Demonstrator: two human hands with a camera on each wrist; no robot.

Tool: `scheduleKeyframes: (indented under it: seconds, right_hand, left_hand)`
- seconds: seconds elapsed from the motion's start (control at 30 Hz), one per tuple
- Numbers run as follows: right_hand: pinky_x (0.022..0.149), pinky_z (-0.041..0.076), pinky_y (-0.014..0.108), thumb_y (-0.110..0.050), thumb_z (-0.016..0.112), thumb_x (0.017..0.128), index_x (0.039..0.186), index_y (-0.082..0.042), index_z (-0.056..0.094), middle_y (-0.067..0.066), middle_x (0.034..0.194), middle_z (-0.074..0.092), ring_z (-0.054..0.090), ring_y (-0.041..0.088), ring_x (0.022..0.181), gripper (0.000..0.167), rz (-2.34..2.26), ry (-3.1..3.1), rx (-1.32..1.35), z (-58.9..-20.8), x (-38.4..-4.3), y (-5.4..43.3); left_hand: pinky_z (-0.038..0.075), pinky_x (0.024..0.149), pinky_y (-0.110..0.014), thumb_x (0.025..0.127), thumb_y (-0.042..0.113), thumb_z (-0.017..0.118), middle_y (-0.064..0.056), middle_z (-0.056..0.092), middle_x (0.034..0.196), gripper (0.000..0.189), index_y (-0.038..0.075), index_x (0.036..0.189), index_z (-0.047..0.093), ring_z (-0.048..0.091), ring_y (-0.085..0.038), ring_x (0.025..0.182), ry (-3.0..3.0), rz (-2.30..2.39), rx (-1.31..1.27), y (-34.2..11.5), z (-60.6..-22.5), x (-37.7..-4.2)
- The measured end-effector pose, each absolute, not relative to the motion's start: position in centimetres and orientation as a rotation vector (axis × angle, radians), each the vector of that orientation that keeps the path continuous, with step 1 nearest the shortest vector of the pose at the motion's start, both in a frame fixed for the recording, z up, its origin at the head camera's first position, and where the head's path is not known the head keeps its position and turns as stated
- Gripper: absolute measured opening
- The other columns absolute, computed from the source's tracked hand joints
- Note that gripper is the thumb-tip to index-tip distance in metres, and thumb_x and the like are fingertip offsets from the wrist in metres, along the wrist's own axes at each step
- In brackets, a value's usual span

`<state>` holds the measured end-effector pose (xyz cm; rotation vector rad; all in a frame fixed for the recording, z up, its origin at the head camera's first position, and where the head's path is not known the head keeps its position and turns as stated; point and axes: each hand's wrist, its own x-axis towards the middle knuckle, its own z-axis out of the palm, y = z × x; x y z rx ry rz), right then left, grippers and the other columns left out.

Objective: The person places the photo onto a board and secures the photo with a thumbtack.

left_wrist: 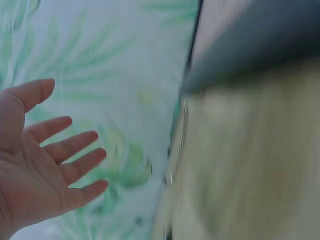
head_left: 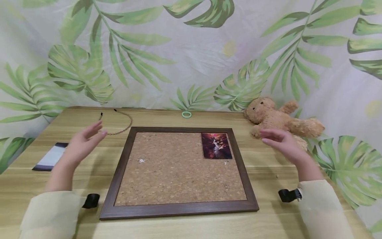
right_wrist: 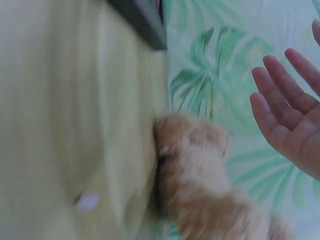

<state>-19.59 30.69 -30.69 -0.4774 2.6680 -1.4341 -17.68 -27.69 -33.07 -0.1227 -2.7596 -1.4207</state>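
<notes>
A cork board [head_left: 179, 179] in a dark brown frame lies flat on the wooden table. Near its upper right corner a dark red picture card [head_left: 217, 146] rests on the cork. My left hand [head_left: 82, 144] is raised over the table to the left of the board, holding nothing; its fingers are spread in the left wrist view [left_wrist: 45, 165]. On the other side, my right hand [head_left: 282, 144] hovers in the air right of the board, in front of the teddy bear [head_left: 273, 118]. Its fingers are extended and touch nothing in the right wrist view.
A chain [head_left: 129, 125] with black ends lies behind the board at left. Left of my left hand is a white-and-dark flat packet [head_left: 50, 157]. A light green ring [head_left: 186, 114] lies near the table's back edge. Leaf-print cloth [head_left: 197, 56] hangs behind the table.
</notes>
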Motion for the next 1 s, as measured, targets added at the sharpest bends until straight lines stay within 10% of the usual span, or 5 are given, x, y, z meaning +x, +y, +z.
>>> scheduleKeyframes:
  seconds: [0.27, 0.5, 0.7, 1.0]
  right_hand:
    - [0.075, 0.042, 0.018, -0.015, 0.052, 0.087, 0.121, 0.003, 0.045, 0.005, 0.111, 0.054, 0.052, 0.006, 0.095, 0.039, -1.610, 2.570, -0.498, -33.9, -17.7, 35.1]
    - [0.076, 0.043, 0.023, -0.009, 0.053, 0.086, 0.118, 0.003, 0.049, 0.005, 0.107, 0.057, 0.054, 0.011, 0.095, 0.035, -1.787, 2.422, -0.526, -37.8, -17.4, 37.9]
    - [0.069, 0.044, 0.022, -0.009, 0.057, 0.083, 0.114, 0.015, 0.045, 0.008, 0.105, 0.058, 0.054, 0.006, 0.090, 0.041, -1.533, 2.468, -0.354, -37.8, -16.4, 37.7]
    - [0.057, 0.044, 0.024, -0.005, 0.062, 0.078, 0.097, 0.014, 0.055, 0.004, 0.085, 0.059, 0.052, 0.008, 0.070, 0.028, -1.399, 2.422, -0.355, -38.8, -16.4, 38.6]
  left_hand:
    - [0.032, 0.074, -0.011, 0.085, 0.042, 0.048, 0.008, 0.032, 0.134, 0.059, 0.037, 0.136, 0.019, 0.031, -0.001, 0.113, -2.666, -1.282, 0.132, -40.5, -41.4, -19.7]
    - [0.017, 0.093, -0.053, 0.083, 0.046, 0.046, -0.003, 0.011, 0.142, 0.067, 0.036, 0.137, 0.008, 0.011, -0.023, 0.127, -2.653, -1.293, 0.403, -43.8, -43.3, -18.5]
    - [0.012, 0.093, -0.054, 0.086, 0.034, 0.047, -0.026, 0.000, 0.137, 0.073, 0.004, 0.137, 0.003, 0.001, -0.041, 0.122, -2.708, -1.270, 0.499, -41.1, -40.9, -15.9]
    - [0.013, 0.094, -0.053, 0.084, 0.022, 0.051, -0.034, 0.012, 0.131, 0.064, -0.005, 0.133, 0.019, 0.007, -0.048, 0.120, -2.792, -1.020, 0.604, -39.4, -41.0, -15.7]
